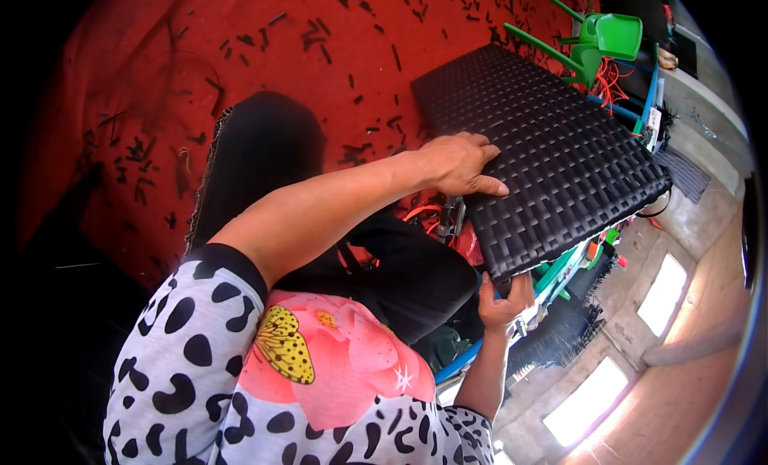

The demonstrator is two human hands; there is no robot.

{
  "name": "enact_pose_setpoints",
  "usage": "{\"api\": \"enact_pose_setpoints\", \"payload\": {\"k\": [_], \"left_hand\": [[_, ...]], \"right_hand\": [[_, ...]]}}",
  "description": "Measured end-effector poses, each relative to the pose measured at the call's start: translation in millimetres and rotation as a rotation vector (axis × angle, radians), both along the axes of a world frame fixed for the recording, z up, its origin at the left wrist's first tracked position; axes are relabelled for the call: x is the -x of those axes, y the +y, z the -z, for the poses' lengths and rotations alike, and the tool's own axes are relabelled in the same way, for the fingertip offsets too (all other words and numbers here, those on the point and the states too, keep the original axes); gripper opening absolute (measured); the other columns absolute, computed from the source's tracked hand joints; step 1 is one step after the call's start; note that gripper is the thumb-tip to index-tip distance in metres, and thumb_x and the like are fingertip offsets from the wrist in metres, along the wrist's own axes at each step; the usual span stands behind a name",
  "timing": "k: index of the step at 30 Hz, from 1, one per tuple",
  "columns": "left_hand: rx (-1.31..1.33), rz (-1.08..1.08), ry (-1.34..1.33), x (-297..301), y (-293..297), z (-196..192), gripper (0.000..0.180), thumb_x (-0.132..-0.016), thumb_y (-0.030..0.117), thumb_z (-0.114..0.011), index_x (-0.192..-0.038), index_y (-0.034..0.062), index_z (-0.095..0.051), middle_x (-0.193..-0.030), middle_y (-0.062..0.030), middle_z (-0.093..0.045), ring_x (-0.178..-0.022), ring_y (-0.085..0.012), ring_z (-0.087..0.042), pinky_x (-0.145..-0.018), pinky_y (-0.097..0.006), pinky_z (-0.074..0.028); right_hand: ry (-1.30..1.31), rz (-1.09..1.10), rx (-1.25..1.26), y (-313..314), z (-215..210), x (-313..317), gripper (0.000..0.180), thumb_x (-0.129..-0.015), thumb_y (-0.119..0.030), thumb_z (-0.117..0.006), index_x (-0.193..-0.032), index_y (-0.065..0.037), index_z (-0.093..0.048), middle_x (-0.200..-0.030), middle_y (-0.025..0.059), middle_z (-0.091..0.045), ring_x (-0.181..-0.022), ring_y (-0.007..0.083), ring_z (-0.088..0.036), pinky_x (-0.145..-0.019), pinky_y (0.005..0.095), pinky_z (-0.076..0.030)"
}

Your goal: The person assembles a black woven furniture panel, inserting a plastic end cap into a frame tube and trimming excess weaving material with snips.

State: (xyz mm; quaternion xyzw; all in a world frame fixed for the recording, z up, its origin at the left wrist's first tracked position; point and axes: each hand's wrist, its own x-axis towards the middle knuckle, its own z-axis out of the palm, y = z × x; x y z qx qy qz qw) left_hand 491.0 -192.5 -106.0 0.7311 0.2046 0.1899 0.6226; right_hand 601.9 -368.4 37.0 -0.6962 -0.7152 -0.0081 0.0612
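Note:
A black woven panel point(544, 145), thick and made of flat interlaced strips, slants across the area in front of me at the right. My left hand point(464, 165) rests on its near left edge, palm down, with the thumb stretched out over the weave. At the panel's lower corner, my right hand point(506, 303) grips the edge from below, its thumb on one side and the fingers bent against the underside. Part of those fingers is hidden by the corner. A pale, rough line runs along the panel's lower edge.
Short black strip scraps point(320, 41) litter the red floor covering point(240, 17). Beyond the panel stands a green plastic chair point(612, 37) near tangled orange cords point(610, 85). A blue frame point(560, 277) lies under the panel, beside a bundle of black strands point(560, 337).

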Motion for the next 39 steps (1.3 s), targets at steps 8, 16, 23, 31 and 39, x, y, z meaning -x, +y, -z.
{"api": "enact_pose_setpoints", "payload": {"k": [8,16,23,31,39], "left_hand": [[-0.052,-0.200,0.050,-5,-9,6,0.068,-0.079,0.056,-0.053,-0.113,-0.0029,-0.050,-0.108,-0.0220,-0.052,-0.104,-0.0381,-0.050,-0.087,-0.043,-0.043],[-0.106,-0.213,0.106,6,9,4,0.063,-0.078,0.045,-0.058,-0.113,-0.0080,-0.051,-0.104,-0.0231,-0.058,-0.098,-0.0335,-0.057,-0.084,-0.039,-0.045],[-0.147,-0.172,0.116,14,2,-1,0.064,-0.078,0.043,-0.059,-0.117,-0.0073,-0.048,-0.110,-0.0220,-0.057,-0.100,-0.0326,-0.057,-0.086,-0.039,-0.044],[-0.629,-0.717,-0.249,67,-13,-77,0.057,-0.071,0.014,-0.068,-0.120,-0.0024,-0.044,-0.117,-0.0190,-0.050,-0.109,-0.0356,-0.047,-0.091,-0.041,-0.038],[-1.116,-0.300,0.021,160,-54,-188,0.085,-0.067,0.017,-0.071,-0.134,-0.0037,-0.022,-0.135,-0.0236,-0.033,-0.121,-0.0412,-0.036,-0.101,-0.046,-0.029]], "right_hand": [[-0.063,0.027,0.027,10,-9,-15,0.034,-0.070,-0.017,-0.067,-0.093,0.005,-0.056,-0.083,0.0219,-0.058,-0.073,0.0422,-0.056,-0.065,0.0413,-0.046],[-0.109,0.160,0.062,61,-47,-76,0.043,-0.075,-0.034,-0.069,-0.095,0.001,-0.054,-0.083,0.0201,-0.057,-0.074,0.0381,-0.055,-0.064,0.0393,-0.044],[0.068,0.141,-0.093,81,-40,-69,0.026,-0.072,-0.025,-0.074,-0.083,-0.004,-0.062,-0.073,0.0099,-0.062,-0.064,0.0256,-0.061,-0.059,0.0324,-0.047],[-0.076,-0.444,-0.305,102,-49,-12,0.034,-0.070,-0.041,-0.068,-0.076,-0.009,-0.055,-0.068,0.0064,-0.059,-0.063,0.0245,-0.061,-0.055,0.0342,-0.049],[0.046,-0.760,-0.180,140,-60,81,0.033,-0.072,-0.040,-0.061,-0.077,-0.008,-0.059,-0.067,0.0101,-0.062,-0.064,0.0300,-0.062,-0.057,0.0405,-0.050]]}}
